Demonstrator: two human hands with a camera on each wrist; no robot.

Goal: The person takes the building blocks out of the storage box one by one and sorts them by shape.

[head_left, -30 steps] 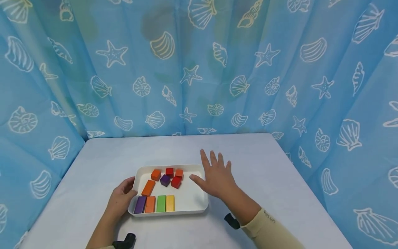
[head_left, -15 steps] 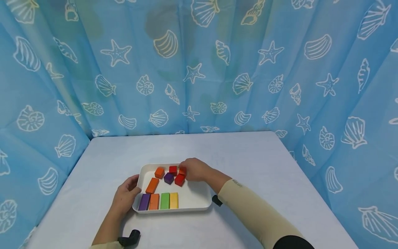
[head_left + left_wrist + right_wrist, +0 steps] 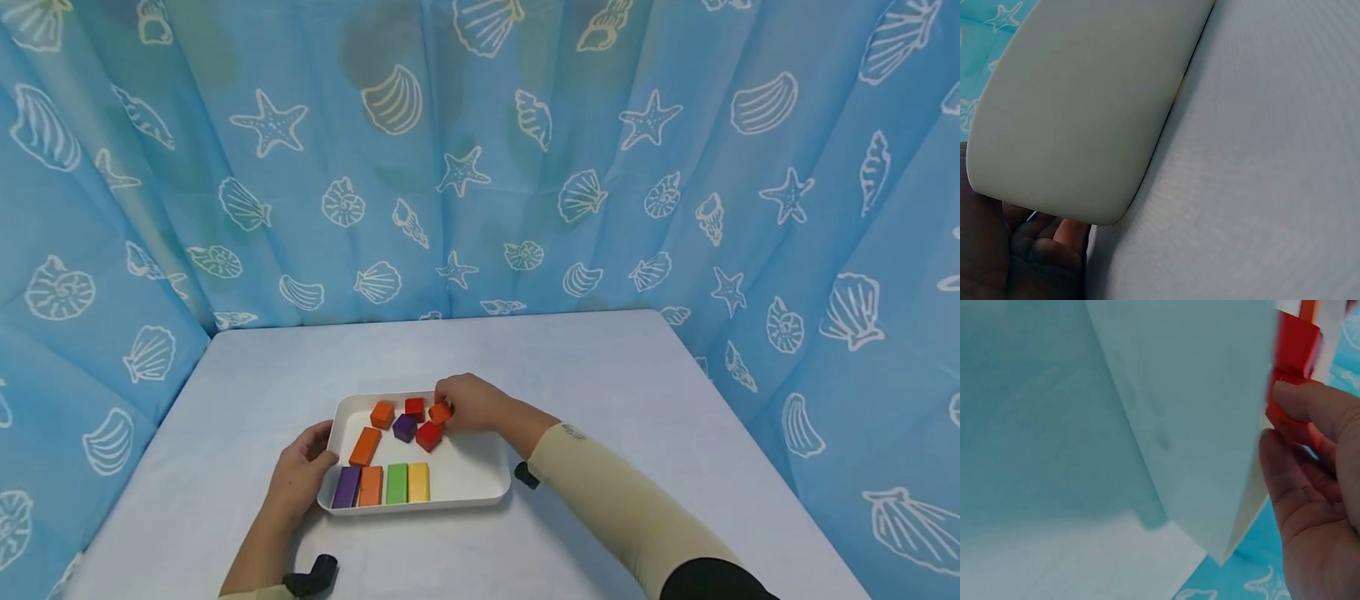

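A white tray (image 3: 472, 479) sits on the table and holds coloured blocks. My right hand (image 3: 467, 403) reaches over its far right corner and pinches a small orange cube (image 3: 440, 412); the right wrist view shows fingers (image 3: 1310, 403) curled on that orange cube (image 3: 1285, 419). My left hand (image 3: 302, 475) grips the tray's left rim, thumb over the edge. The left wrist view shows the tray's outer wall (image 3: 1085, 106) against my palm (image 3: 997, 250). Near the cube lie a red cube (image 3: 428, 436), a purple cube (image 3: 404, 427), another red cube (image 3: 414, 407) and an orange cube (image 3: 382, 414).
A long orange block (image 3: 364, 447) lies slanted at the tray's left. Along the near edge stand purple (image 3: 346, 487), orange (image 3: 371, 486), green (image 3: 396, 483) and yellow (image 3: 418, 482) blocks in a row. Blue seashell curtains (image 3: 480, 167) close in the grey table (image 3: 600, 375) on three sides.
My right hand went from hovering open at the tray's right side to the far corner, where it closed on the small orange cube and lifted it slightly. The left hand stayed on the rim.
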